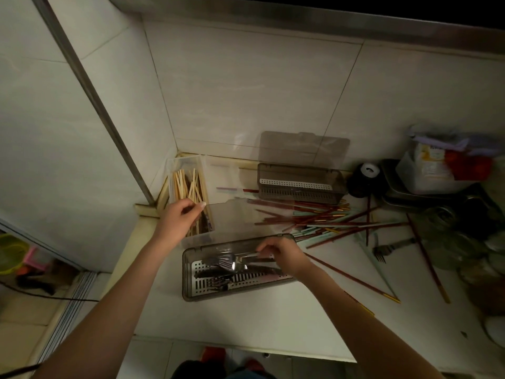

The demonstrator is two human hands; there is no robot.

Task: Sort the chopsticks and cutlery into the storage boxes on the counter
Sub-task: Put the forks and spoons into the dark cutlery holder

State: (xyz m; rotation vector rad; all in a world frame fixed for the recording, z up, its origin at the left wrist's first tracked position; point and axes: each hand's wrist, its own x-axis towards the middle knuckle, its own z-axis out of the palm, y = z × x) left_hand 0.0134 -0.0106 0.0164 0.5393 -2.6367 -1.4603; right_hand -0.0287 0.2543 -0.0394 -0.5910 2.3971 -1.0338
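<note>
Step in hand: cutlery going into near grey box (188, 272). Right hand (281, 255) over it, fingers pinched on metal utensil handle (250, 254), forks (218, 262) lying beneath on slotted tray. Left hand (177, 217) curled at clear box (191, 192) of pale wooden chopsticks (185, 184); grip not discernible. Next, by judgement: release utensil flat, then collect red and teal chopsticks (308, 217) scattered on counter (246, 324), far grey box (300, 184) standing open, lone fork (382, 251) loose.

Head camera looks steeply down – close over the counter (246, 318).
</note>
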